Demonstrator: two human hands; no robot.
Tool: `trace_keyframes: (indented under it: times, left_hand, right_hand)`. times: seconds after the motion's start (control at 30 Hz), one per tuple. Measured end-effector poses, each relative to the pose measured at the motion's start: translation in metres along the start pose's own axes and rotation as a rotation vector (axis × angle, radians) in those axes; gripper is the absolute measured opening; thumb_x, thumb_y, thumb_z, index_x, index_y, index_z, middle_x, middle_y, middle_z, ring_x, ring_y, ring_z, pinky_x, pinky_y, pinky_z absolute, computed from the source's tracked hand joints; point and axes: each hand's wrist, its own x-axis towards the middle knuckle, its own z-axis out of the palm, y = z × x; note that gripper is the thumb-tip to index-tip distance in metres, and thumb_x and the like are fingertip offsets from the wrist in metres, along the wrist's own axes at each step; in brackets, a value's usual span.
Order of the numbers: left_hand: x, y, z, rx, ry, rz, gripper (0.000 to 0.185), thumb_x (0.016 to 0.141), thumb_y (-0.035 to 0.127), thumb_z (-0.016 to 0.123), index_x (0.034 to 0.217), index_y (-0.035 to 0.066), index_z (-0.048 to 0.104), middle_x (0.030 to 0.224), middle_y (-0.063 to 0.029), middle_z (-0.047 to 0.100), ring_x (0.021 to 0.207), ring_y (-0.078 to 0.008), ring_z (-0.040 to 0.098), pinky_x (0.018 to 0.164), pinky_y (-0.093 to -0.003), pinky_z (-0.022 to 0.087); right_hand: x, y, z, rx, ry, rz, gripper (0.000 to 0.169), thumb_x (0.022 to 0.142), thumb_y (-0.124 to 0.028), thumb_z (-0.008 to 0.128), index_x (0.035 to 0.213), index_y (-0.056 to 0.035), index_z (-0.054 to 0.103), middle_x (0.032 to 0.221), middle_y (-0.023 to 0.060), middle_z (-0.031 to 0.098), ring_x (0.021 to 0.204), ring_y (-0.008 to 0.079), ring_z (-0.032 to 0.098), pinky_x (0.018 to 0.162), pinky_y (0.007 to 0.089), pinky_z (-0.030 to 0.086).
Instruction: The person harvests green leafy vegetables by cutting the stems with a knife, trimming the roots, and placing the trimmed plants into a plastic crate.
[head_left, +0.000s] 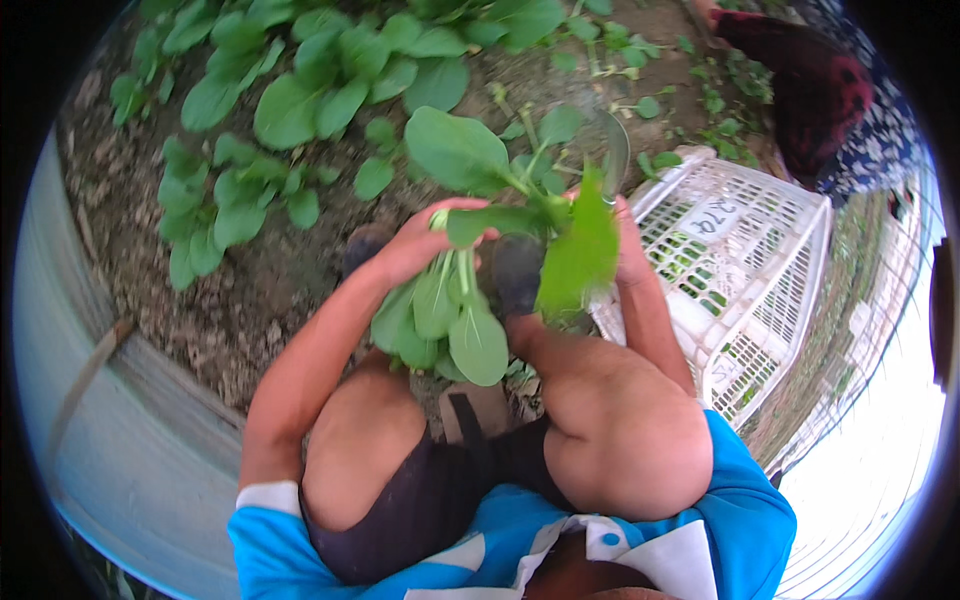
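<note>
My left hand (420, 238) is closed around the pale stems of a bunch of leafy greens (480, 341), whose broad leaves hang down between my knees. Another leafy green plant (577, 259) is held up between my hands, its leaves blurred and partly covering my right hand (628, 244). From that right hand a knife (618, 154) with a curved metal blade points up and away from me. Its handle is hidden in the grip. How the fingers hold the raised plant is not clear.
A white slatted plastic crate (694, 315) with writing and greens inside stands at my right. Rooted leafy greens (300, 105) grow in soil ahead. Plastic sheeting (150, 420) curves along the left. Another person in dark red and patterned clothing (817, 97) is at the upper right.
</note>
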Motion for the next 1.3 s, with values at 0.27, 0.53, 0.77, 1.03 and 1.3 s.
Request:
trace_keyframes:
  times: [0.27, 0.53, 0.77, 1.03, 1.3]
  left_hand:
    - [-0.014, 0.007, 0.016, -0.480, -0.331, -0.153, 0.059, 0.088, 0.046, 0.065, 0.127, 0.001, 0.058, 0.111, -0.0103, 0.068, 0.091, -0.0143, 0.068, 0.074, -0.0255, 0.057]
    - [-0.010, 0.027, 0.024, -0.169, -0.087, -0.020, 0.062, 0.080, 0.030, 0.074, 0.132, 0.004, 0.052, 0.099, -0.0056, 0.065, 0.086, -0.0147, 0.066, 0.077, -0.0301, 0.058]
    - [0.001, 0.018, 0.008, -0.335, 0.090, -0.032, 0.058, 0.081, 0.030, 0.074, 0.132, 0.009, 0.053, 0.098, -0.0048, 0.064, 0.084, -0.0169, 0.067, 0.077, -0.0337, 0.058]
    - [0.008, 0.012, -0.003, -0.358, 0.284, 0.028, 0.044, 0.081, 0.034, 0.075, 0.113, 0.007, 0.064, 0.095, -0.0055, 0.069, 0.082, -0.0158, 0.067, 0.076, -0.0313, 0.056]
    - [0.011, 0.011, -0.004, -0.013, 0.347, 0.098, 0.053, 0.080, 0.032, 0.075, 0.124, 0.007, 0.060, 0.096, -0.0025, 0.065, 0.086, -0.0129, 0.064, 0.078, -0.0295, 0.054]
  right_hand:
    - [0.027, -0.032, 0.055, -0.737, -0.444, -0.189, 0.029, 0.075, 0.000, 0.078, 0.104, -0.0022, 0.073, 0.105, 0.0059, 0.065, 0.098, 0.0180, 0.061, 0.086, 0.0313, 0.049]
    - [0.027, -0.021, 0.055, -0.902, -0.158, -0.403, 0.024, 0.077, -0.003, 0.077, 0.100, -0.0038, 0.073, 0.093, 0.0063, 0.067, 0.085, 0.0163, 0.063, 0.075, 0.0283, 0.049]
    - [-0.008, -0.042, 0.072, -0.859, -0.438, -0.440, 0.048, 0.055, -0.023, 0.094, 0.097, -0.0091, 0.075, 0.083, 0.0026, 0.060, 0.072, 0.0154, 0.058, 0.063, 0.0267, 0.045]
    - [-0.003, -0.027, 0.060, -1.091, -0.364, -0.354, 0.036, 0.063, -0.009, 0.082, 0.099, -0.0114, 0.076, 0.078, 0.0014, 0.055, 0.069, 0.0147, 0.056, 0.059, 0.0272, 0.046]
    - [-0.002, -0.019, 0.055, -0.818, -0.440, -0.095, 0.020, 0.068, -0.005, 0.075, 0.088, -0.0051, 0.075, 0.072, 0.0032, 0.055, 0.068, 0.0159, 0.055, 0.059, 0.0295, 0.042]
